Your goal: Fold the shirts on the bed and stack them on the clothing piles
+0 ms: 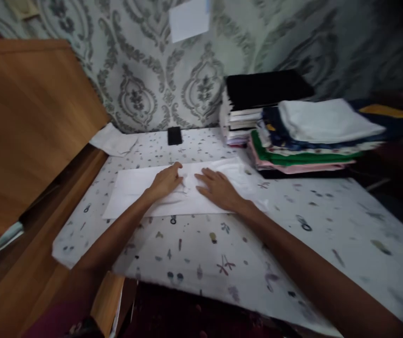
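Observation:
A white cloth, folded into a long strip, lies crosswise on the patterned table cover. Small wrinkles show around its middle, and its right end is more rumpled. My left hand rests on the cloth left of centre, with thumb and index finger apart and the other fingers partly hidden. Just to the right, my right hand lies palm down on the same cloth, its fingers spread. Neither hand grips anything that I can see.
Folded clothes are piled at the right, in front of a taller stack with a black top. A black phone-like object lies near the wall. Another white cloth sits at the back left, beside a wooden panel.

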`<state>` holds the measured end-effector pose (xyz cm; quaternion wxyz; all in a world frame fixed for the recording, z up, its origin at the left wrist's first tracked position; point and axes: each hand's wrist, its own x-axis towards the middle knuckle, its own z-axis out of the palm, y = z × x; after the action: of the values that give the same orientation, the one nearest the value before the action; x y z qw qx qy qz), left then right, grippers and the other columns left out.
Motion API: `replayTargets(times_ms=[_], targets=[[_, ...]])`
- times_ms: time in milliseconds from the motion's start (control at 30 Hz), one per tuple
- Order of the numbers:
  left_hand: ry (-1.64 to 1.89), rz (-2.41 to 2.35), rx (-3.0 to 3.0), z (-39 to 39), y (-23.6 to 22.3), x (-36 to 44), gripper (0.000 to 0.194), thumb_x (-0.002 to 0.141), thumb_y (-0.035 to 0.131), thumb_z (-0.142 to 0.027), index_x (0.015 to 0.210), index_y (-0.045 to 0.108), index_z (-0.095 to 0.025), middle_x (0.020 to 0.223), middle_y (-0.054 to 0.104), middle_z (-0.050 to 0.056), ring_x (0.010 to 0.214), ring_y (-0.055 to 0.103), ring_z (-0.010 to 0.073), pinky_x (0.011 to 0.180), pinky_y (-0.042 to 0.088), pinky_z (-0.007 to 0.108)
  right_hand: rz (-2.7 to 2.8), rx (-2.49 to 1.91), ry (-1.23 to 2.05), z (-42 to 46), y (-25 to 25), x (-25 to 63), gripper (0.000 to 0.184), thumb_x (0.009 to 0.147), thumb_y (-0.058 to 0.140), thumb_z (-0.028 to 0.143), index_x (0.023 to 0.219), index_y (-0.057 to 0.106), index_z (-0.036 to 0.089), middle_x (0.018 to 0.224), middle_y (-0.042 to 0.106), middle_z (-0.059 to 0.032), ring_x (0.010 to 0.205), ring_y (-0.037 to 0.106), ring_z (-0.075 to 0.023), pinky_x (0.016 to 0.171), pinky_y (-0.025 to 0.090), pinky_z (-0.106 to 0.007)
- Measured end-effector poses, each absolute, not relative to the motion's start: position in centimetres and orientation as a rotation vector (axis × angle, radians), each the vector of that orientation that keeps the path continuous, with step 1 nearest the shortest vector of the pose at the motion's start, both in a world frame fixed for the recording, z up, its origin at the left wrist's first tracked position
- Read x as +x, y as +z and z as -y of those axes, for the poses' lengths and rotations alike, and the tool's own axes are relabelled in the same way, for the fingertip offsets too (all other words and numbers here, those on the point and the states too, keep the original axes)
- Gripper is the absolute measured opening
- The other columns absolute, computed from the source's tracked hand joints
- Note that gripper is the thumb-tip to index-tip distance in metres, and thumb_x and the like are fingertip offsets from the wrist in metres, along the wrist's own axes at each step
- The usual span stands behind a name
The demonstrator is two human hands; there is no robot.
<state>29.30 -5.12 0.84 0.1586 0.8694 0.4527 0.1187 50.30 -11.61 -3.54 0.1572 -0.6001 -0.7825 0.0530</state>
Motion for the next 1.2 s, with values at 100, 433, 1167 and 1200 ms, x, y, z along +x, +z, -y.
replayTargets(times_ms=[100,433,1167,1200], targets=[[0.411,-1.340,2.501,6.9,1.3,24.7,0.033,0.092,0.047,-0.027,0.125,0.052,-0.022,0.110,0.066,0.008,0.100,0.060,0.0238,0.086,0.046,0.037,2.278,-1.699,0.134,11.2,-4.6,50.8,0.049,0.099,0.042,0.043,0.142,0.050,0.020,0.154,0.042,-0.0153,0.144,0.035,-0.0309,0.116,0.028,-0.054],[0.593,-1.514,2.197,7.7,0.5,9.4,0.023,0.086,0.051,-0.037,0.096,0.063,-0.020,0.082,0.061,0.001,0.075,0.057,0.0168,0.069,0.045,0.028,2.396,-1.262,0.082,12.7,-2.3,45.1,0.035,0.100,0.041,0.027,0.124,0.063,0.016,0.147,0.051,-0.0158,0.141,0.041,-0.0299,0.113,0.035,-0.054],[0.507,-2.085,1.812,-1.8,-0.9,6.9,0.020,0.074,0.068,-0.038,0.080,0.063,-0.020,0.075,0.067,0.003,0.073,0.061,0.0184,0.061,0.040,0.026,2.654,-0.962,0.339,12.4,0.4,25.6,0.029,0.094,0.060,0.039,0.101,0.065,0.012,0.105,0.064,-0.0147,0.103,0.056,-0.0274,0.091,0.048,-0.041],[0.491,-2.112,1.807,-2.1,-0.8,7.1,0.022,0.073,0.069,-0.040,0.080,0.062,-0.020,0.080,0.068,0.004,0.077,0.062,0.0199,0.062,0.040,0.027,2.662,-0.982,0.322,12.4,0.4,24.8,0.033,0.092,0.062,0.043,0.101,0.065,0.011,0.105,0.063,-0.0152,0.104,0.055,-0.0286,0.089,0.049,-0.042]])
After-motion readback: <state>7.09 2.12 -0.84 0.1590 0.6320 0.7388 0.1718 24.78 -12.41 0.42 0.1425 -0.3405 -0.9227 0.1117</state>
